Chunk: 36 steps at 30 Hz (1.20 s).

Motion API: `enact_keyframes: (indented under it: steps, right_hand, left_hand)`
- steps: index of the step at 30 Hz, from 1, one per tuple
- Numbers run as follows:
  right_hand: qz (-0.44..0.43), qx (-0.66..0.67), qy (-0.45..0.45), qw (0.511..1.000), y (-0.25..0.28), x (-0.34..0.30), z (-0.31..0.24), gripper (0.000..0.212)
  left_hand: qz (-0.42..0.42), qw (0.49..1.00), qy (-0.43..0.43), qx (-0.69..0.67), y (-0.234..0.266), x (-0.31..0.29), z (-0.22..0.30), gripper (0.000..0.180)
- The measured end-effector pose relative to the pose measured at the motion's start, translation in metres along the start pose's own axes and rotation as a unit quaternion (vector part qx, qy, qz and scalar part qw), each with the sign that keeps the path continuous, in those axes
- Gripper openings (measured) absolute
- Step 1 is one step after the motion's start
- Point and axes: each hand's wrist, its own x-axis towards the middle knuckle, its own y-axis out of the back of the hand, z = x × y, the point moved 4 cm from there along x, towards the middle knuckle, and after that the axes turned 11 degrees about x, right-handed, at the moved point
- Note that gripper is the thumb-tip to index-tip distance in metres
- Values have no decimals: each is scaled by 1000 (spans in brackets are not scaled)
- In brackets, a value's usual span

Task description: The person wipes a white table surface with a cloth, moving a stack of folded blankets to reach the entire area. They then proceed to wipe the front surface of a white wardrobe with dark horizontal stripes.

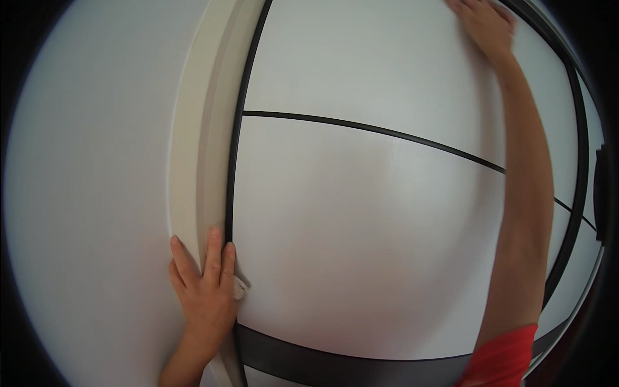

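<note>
My left hand (206, 290) lies against the cream upright frame (185, 148), its fingers stretched upward and spread. A small bit of whitish cloth (240, 288) pokes out at the thumb side of this hand, held against the dark edge strip (232, 174). The thumb and most of the cloth are hidden. High on the right, my right hand (487, 29) rests on the large white panel (361, 238), arm reaching up. Its fingers look stretched out, slightly blurred and partly cut off by the top edge. Nothing shows in it.
A thin black line (374, 128) crosses the white panel. Along its bottom runs a wide dark grey band (335, 355). A black upright strip (581, 142) borders the right side, with more white panels beyond. A plain pale wall (97, 193) stands to the left.
</note>
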Motion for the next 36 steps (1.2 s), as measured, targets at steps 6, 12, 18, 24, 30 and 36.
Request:
enact_keyframes:
  steps: [6, 12, 18, 24, 30, 36]
  right_hand:
    - [-90, 202, 116, 968, 19, 32, -212, 31]
    - [-106, 146, 24, 983, 11, -16, -275, 26]
    - [-45, 431, 135, 891, 85, -77, -162, 15]
    - [-7, 158, 96, 983, 121, -150, 7, 15]
    - [-142, 78, -266, 950, 169, -242, 165, 35]
    - [-131, 3, -265, 955, 183, -248, 182, 41]
  left_hand:
    - [-30, 997, 29, -62, 4, 4, 7, 41]
    - [-23, 1000, 16, -3, 1, -3, -1, 65]
    - [-22, 999, 20, -19, 4, 1, 5, 65]
    - [-30, 999, 18, -26, 5, 5, 11, 67]
    - [-27, 999, 20, 2, 7, 2, 1, 67]
    - [-43, 999, 16, -9, 7, 5, 12, 64]
